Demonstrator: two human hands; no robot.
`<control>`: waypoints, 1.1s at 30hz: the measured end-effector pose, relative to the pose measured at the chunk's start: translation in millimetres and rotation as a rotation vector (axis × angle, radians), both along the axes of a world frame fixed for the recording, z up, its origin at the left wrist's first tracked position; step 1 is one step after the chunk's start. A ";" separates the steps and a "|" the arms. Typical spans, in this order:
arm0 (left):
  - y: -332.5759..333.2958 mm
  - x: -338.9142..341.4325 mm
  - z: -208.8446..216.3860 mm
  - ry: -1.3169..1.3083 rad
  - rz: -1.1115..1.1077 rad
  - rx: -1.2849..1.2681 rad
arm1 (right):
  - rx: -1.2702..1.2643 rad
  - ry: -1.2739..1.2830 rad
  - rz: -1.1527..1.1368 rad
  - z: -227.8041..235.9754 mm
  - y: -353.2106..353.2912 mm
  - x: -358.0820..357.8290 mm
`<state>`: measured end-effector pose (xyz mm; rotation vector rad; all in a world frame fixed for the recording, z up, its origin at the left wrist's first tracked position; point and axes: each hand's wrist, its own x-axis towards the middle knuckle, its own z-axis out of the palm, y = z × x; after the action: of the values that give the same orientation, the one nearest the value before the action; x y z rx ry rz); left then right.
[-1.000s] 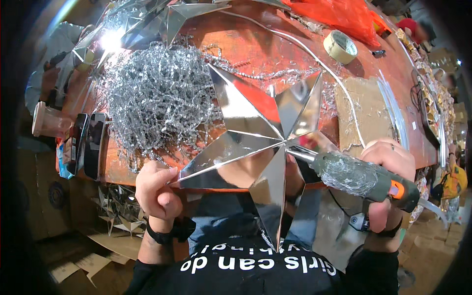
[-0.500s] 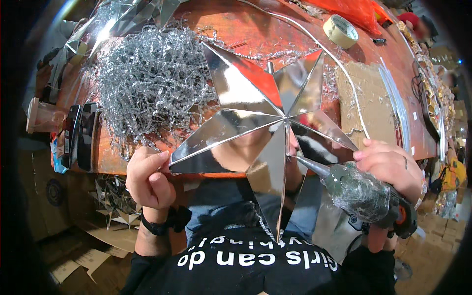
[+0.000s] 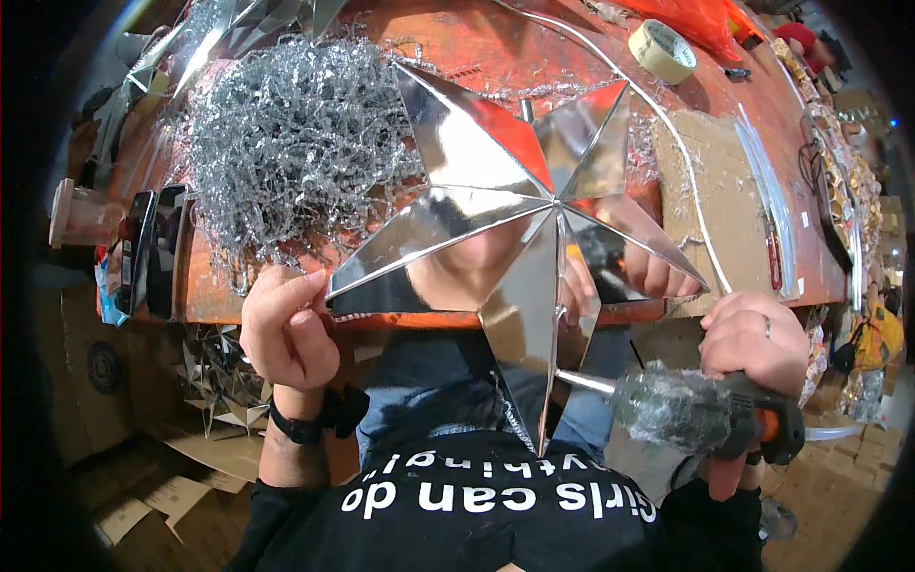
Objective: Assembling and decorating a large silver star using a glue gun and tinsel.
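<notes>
While the left hand [image 3: 289, 329] pinches one tip of the silver star [image 3: 522, 243] by the near edge of the desk [image 3: 438, 38], the right hand [image 3: 755, 345] is clamped round the glue gun [image 3: 677, 410]; a steady star and lightly guided nozzle [image 3: 583, 382] should work best

Left fingers [image 3: 301, 289] pinch a mirrored star [image 3: 534, 234] — right fingers [image 3: 756, 341] grip a glue gun [image 3: 679, 410].

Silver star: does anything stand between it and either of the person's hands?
Nothing visible stands between the left hand and the silver star: it holds the left tip. The glue gun in the right hand lies toward the lower point, its metal nozzle at that edge; contact is unclear.
</notes>
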<state>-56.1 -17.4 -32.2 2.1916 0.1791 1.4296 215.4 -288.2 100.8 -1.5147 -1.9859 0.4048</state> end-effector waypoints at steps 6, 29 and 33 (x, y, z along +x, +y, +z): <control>0.9 3.0 -1.7 -0.012 0.022 0.032 | -0.049 0.005 -0.129 -3.2 -1.2 -21.8; -3.2 -1.8 -5.3 -0.037 0.058 -0.080 | -0.081 -0.027 -0.055 6.9 -25.4 -34.7; -2.1 -5.6 -1.8 0.018 -0.085 -0.213 | -0.031 -0.036 -0.176 12.1 -41.3 -26.6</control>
<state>-61.7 -19.5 -33.9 2.0152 0.2309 1.2828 188.8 -329.4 112.8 -1.7107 -1.8625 0.3377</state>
